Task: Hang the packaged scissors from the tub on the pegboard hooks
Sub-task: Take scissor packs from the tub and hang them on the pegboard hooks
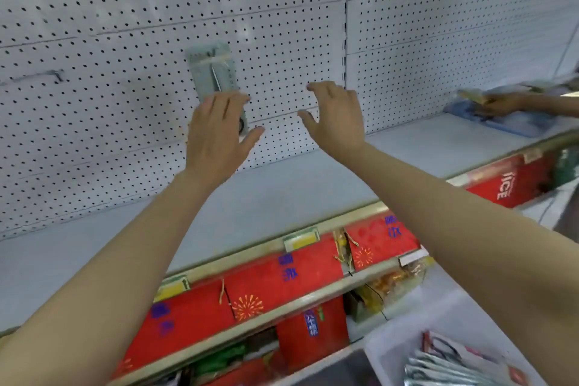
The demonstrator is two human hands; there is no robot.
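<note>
A packaged pair of scissors [213,72] hangs on the white pegboard [131,25], its lower end hidden behind my left hand [219,131]. My left hand is raised in front of the pack with straight fingers; whether it touches the pack I cannot tell. To its right, my right hand [336,116] hovers spread before the pegboard and holds nothing. A bare hook [47,75] sticks out of the board at the left. The white tub [394,354] sits at the bottom right, with several packaged scissors [451,367] in it.
A white shelf [250,197] runs below the pegboard. Red packets [282,273] fill the lower shelves. At the far right, another person's hand [501,102] rests on blue packs [513,121] on the shelf.
</note>
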